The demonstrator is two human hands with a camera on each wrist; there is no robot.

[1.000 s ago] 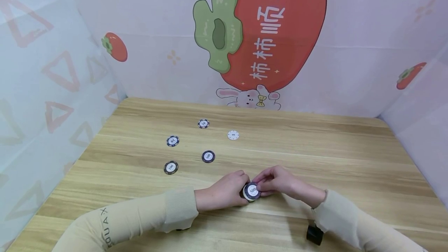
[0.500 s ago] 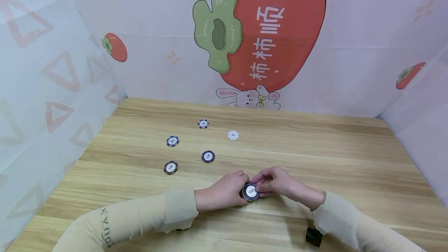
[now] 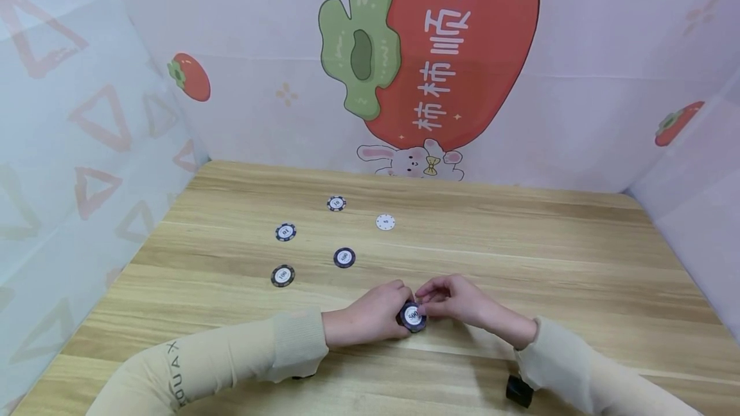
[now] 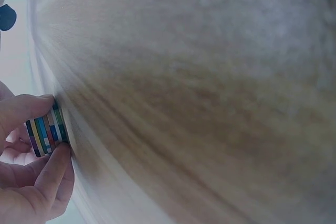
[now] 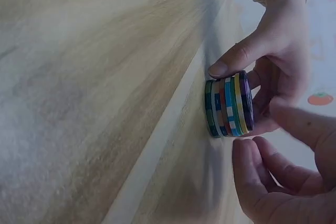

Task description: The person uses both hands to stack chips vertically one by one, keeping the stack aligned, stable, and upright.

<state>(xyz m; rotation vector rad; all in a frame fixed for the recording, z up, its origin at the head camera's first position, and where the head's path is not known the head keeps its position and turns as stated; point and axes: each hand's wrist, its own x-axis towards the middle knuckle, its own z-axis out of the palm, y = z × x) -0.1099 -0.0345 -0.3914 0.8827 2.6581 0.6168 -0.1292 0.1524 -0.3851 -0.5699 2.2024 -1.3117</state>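
Observation:
A stack of poker chips (image 3: 413, 318) stands on the table between both hands, a dark 500 chip on top. The left hand (image 3: 372, 315) grips the stack from its left side; thumb and fingers pinch its edges in the left wrist view. Striped edges of the chips (image 5: 229, 107) show several colours: green, white, blue, red, yellow and purple. At the stack's right, the right hand (image 3: 462, 302) has its fingers loosely bent and spread from the thumb. Its thumb tip is right at the top chip's rim, and its fingertips (image 5: 244, 150) sit just off the stack's side.
Farther back on the wooden table (image 3: 520, 242) lie single chips: a 100 chip (image 3: 282, 275), a 500 chip (image 3: 344, 257), two 10 chips, one at left (image 3: 286, 232) and one behind (image 3: 336, 203), and a white 5 chip (image 3: 385, 222). Printed cloth (image 3: 590, 82) walls the table.
The top 500 chip has slid left until it lines up with the stack beneath. The right hand's fingers have loosened from the chip. The left hand holds still.

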